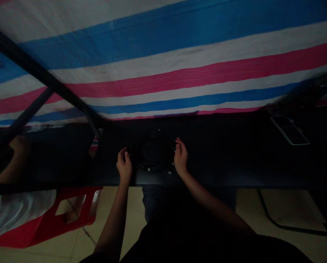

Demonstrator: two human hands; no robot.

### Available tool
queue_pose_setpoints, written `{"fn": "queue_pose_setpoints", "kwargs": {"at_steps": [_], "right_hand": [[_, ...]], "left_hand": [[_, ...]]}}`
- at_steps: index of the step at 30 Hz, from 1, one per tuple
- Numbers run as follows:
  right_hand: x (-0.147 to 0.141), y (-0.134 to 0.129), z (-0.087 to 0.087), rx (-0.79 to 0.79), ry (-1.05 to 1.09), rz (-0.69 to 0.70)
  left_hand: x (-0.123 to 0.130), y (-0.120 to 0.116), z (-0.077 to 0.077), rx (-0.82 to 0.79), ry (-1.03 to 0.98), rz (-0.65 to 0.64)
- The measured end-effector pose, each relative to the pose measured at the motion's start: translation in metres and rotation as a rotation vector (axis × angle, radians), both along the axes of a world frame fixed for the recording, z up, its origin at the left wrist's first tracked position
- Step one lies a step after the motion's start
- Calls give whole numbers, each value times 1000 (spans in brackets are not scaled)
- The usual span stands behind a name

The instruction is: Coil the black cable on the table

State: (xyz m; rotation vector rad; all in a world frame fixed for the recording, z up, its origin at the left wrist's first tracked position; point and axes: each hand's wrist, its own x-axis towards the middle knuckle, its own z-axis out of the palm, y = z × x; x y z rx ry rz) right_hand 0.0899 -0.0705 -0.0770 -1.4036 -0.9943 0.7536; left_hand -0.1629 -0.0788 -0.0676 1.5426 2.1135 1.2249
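A loose coil of black cable (pixel 149 163) lies on the dark tabletop between my two hands, with small pale connectors around its edge. My left hand (pixel 124 166) is at the coil's left side, fingers curled and thumb close to the index finger, closed on black cable there. On the opposite side, my right hand (pixel 181 160) has its fingers bent inward, with a small light cable end at the fingertips. Dim light hides much of the cable between the fingers.
A phone (pixel 290 130) lies at the table's right. Striped sheeting (pixel 179 80) hangs behind the black table (pixel 220 160). A dark metal frame (pixel 67 93) slants at left, near another person's arm (pixel 12 164). A red plastic stool (pixel 45 226) stands below.
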Motion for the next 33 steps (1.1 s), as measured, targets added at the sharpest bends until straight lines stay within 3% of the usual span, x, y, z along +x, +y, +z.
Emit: {"fn": "queue_pose_setpoints", "kwargs": {"at_steps": [8, 12, 15, 17, 20, 23, 25, 27, 30, 33], "right_hand": [[-4, -6, 10, -4, 113, 74], [19, -17, 14, -6, 188, 3], [25, -29, 28, -25, 285, -31], [23, -39, 47, -42, 354, 6], [18, -51, 91, -74, 679, 221], [21, -58, 139, -32, 1035, 403], [26, -58, 162, 64, 1046, 413], [30, -56, 176, 180, 978, 385], [34, -51, 182, 304, 882, 345], [35, -48, 184, 369, 825, 338]], "left_hand": [[34, -2, -5, -61, 11, 5], [34, -2, 11, -5, -17, 47], [53, 2, 47, 132, -158, 150], [79, 7, 83, 207, -412, 163], [130, 9, 137, 70, -725, -81], [178, -1, 166, 96, -940, -288], [201, -14, 167, 171, -1076, -369], [216, -29, 157, 180, -1168, -424], [222, -48, 141, 108, -1197, -500], [218, -56, 136, 101, -1122, -571]]}}
